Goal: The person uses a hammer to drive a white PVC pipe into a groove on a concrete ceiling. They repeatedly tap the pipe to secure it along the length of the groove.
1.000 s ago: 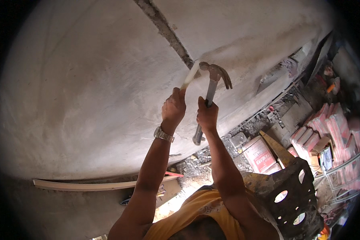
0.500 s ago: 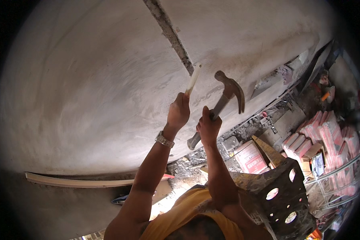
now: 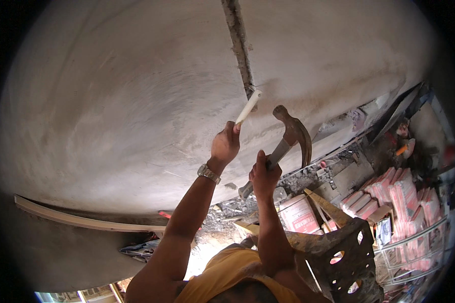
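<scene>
Hammer (image 3: pixel 286 144) drawn away from the white rod (image 3: pixel 249 107)

One second earlier the hammer's head was right beside the rod's far end; now it is apart from it, lower and to the right, and the view has turned so that the groove (image 3: pixel 240 45) in the wall (image 3: pixel 136 111) runs more upright.

The person's left grip (image 3: pixel 225 144) is closed around the rod's near end, leaving most of its pale length showing. The rod slants up to the right, crossing the groove's lower end in this view; whether it touches the wall cannot be told. The right grip (image 3: pixel 265 177) is clenched around the hammer's handle, whose butt sticks out below on the left. The hammer's face points toward the rod, its curved claw to the right.

A watch (image 3: pixel 209 173) circles the left wrist. Rubble (image 3: pixel 303 177) lies along the foot of the wall. To the right are a dark plate with round holes (image 3: pixel 345 237) and stacked pink and white packs (image 3: pixel 402 202).
</scene>
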Motion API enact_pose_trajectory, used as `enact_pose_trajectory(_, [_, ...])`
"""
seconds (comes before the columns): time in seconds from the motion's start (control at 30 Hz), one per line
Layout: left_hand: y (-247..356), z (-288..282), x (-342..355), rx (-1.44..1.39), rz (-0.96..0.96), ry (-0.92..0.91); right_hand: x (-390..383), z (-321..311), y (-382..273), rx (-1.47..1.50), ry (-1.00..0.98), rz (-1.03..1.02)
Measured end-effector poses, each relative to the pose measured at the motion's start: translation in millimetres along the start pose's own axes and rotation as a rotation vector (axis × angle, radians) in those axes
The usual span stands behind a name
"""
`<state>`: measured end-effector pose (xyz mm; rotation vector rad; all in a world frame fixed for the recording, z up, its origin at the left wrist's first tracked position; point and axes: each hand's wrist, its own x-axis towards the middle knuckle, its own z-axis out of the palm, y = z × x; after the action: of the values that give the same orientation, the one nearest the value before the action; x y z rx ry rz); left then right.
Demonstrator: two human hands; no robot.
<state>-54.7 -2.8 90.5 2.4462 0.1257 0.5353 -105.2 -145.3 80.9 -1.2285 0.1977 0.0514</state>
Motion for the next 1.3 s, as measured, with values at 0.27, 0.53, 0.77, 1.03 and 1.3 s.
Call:
enact_pose_trajectory(0.27, [-1,13,0,-0.109,-0.042,0.033,-8,8,-16,0.156,0.035,-0.232])
enact_pose_trajectory(0.53, [-8,22,-1,-0.138,-0.034,0.043,2,6,-6,0.065,0.048,-0.345])
enact_pose_trajectory(0.77, [-17,23,-1,-0.202,-0.032,0.036,5,-7,-3,-0.294,-0.054,-0.747])
enact_pose_trajectory(1.03, [-26,26,-1,-0.320,-0.014,0.032,12,-3,1,-0.253,-0.097,-0.766])
enact_pose_trajectory(1.3, [-34,49,12,-0.458,-0.023,0.064,61,12,4,-0.921,0.028,-0.244])
